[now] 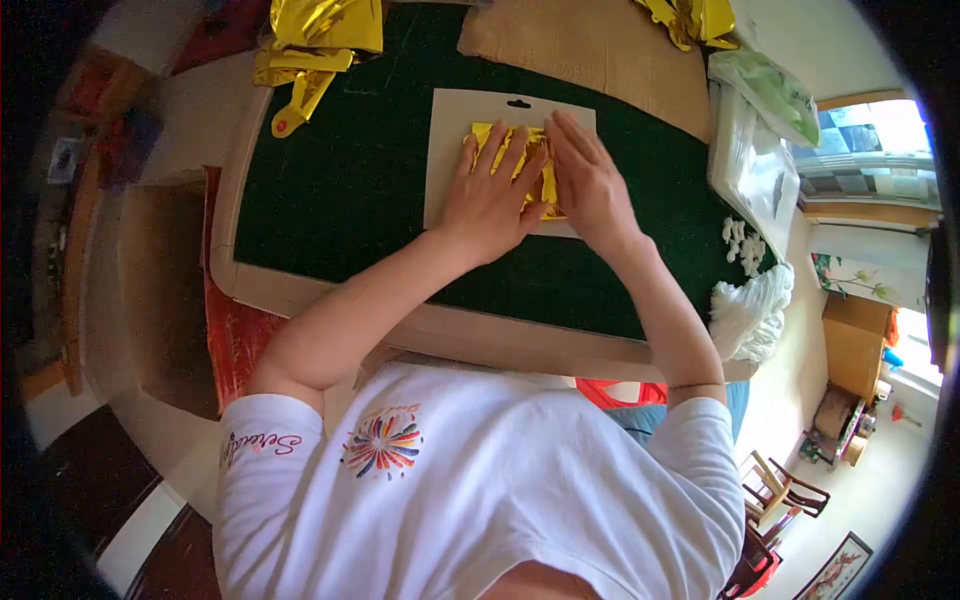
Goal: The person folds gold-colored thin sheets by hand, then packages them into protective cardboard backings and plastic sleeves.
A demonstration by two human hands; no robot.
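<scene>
A shiny gold foil piece [548, 192] lies folded into a rough rectangle on a pale grey card [446, 125] with a hanging slot at its far edge. My left hand [492, 203] rests on the foil, open, with its fingers spread. Along the foil's right edge lies my right hand [592, 188], open, its fingers stretched out side by side. Both hands cover much of the foil, and the right one also hides part of the card's right side.
More gold foil pieces [330, 30] are heaped at the table's far left, and others [700, 20] at the far right. Brown cardboard [590, 45] lies at the back. Clear plastic bags [758, 165], small white bits [742, 245] and a crumpled white bag [752, 310] line the right edge of the green-topped table [330, 215].
</scene>
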